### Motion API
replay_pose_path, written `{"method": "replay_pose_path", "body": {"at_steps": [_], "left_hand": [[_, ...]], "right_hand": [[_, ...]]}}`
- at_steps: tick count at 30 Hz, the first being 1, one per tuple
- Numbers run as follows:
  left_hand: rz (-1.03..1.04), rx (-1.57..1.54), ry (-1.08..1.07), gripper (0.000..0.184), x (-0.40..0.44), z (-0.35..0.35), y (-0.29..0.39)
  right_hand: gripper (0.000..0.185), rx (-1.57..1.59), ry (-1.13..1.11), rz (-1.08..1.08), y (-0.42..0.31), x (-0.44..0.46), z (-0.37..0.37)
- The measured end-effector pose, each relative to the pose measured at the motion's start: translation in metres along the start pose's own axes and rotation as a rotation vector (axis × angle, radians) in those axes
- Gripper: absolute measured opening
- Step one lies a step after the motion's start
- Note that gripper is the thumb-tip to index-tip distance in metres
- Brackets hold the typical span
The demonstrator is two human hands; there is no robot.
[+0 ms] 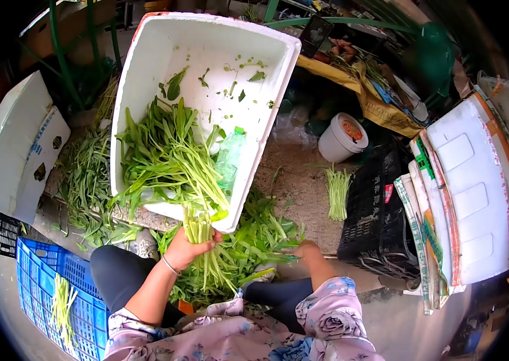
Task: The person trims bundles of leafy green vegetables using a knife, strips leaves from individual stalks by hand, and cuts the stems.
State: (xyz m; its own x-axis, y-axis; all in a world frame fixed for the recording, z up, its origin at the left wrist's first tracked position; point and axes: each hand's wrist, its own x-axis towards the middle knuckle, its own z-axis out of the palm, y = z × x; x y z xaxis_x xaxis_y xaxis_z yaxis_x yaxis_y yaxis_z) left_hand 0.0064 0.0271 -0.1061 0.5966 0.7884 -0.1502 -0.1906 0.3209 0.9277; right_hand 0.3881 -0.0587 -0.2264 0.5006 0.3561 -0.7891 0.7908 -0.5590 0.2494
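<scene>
My left hand (183,249) is wrapped round a bunch of leafy green stems (199,227), which looks like water spinach. The bunch is at the near edge of a white foam box (272,150). Inside the box lie more leafy greens (167,144) and a green plastic bottle (230,157). Out to the right, my right hand (307,249) appears closed beside the loose pile of greens (248,234) between my legs. Its fingers are mostly hidden, and I cannot make out what they hold.
A blue crate (56,256) at left carries a small stem bundle (62,310). Another stem bundle (337,195) lies near a black crate (371,210) and a white bucket (332,144). Stacked foam boards (465,192) stand at right; discarded greens (89,186) lie left of the box.
</scene>
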Motion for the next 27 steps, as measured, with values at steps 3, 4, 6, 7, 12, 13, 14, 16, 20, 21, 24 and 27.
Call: {"method": "replay_pose_path", "body": {"at_steps": [3, 4, 6, 7, 12, 13, 14, 16, 20, 21, 24, 27], "left_hand": [[0.027, -0.023, 0.018, 0.023, -0.003, 0.003, 0.0], [0.029, -0.058, 0.045, 0.024, -0.004, 0.004, 0.001], [0.043, -0.075, 0.066, 0.026, -0.011, 0.005, 0.004], [0.052, -0.097, 0.078, 0.026, -0.013, 0.006, 0.007], [0.087, -0.119, 0.16, 0.029, -0.02, 0.001, 0.016], [0.1, -0.117, 0.175, 0.029, -0.022, 0.0, 0.019], [0.104, -0.113, 0.182, 0.029, -0.024, -0.001, 0.021], [0.126, -0.161, 0.219, 0.026, -0.028, -0.003, 0.026], [0.124, -0.085, 0.215, 0.028, -0.032, 0.002, 0.033], [0.121, -0.086, 0.219, 0.028, -0.032, 0.004, 0.034], [0.127, -0.086, 0.188, 0.028, -0.029, 0.009, 0.038], [0.147, -0.027, 0.161, 0.026, -0.025, 0.014, 0.043]], "right_hand": [[0.034, 0.19, 0.115, 0.033, 0.013, -0.023, -0.019], [0.036, 0.168, 0.23, 0.029, 0.016, -0.03, -0.023], [0.039, 0.142, 0.343, 0.018, 0.017, -0.036, -0.022], [0.033, 0.224, 0.434, 0.024, 0.016, -0.03, -0.022], [0.02, 0.373, 0.484, -0.477, -0.015, -0.093, -0.038], [0.028, 0.394, 0.464, -0.58, -0.024, -0.104, -0.039], [0.037, 0.46, 0.479, -0.662, -0.032, -0.111, -0.038], [0.047, 0.526, 0.486, -0.75, -0.047, -0.134, -0.035], [0.068, 0.733, 0.646, -1.061, -0.069, -0.189, -0.022], [0.069, 0.929, 0.47, -0.997, -0.074, -0.196, -0.019], [0.063, 1.263, 0.46, -1.115, -0.094, -0.193, -0.002], [0.051, 1.641, 0.265, -1.058, -0.113, -0.193, 0.001]]}}
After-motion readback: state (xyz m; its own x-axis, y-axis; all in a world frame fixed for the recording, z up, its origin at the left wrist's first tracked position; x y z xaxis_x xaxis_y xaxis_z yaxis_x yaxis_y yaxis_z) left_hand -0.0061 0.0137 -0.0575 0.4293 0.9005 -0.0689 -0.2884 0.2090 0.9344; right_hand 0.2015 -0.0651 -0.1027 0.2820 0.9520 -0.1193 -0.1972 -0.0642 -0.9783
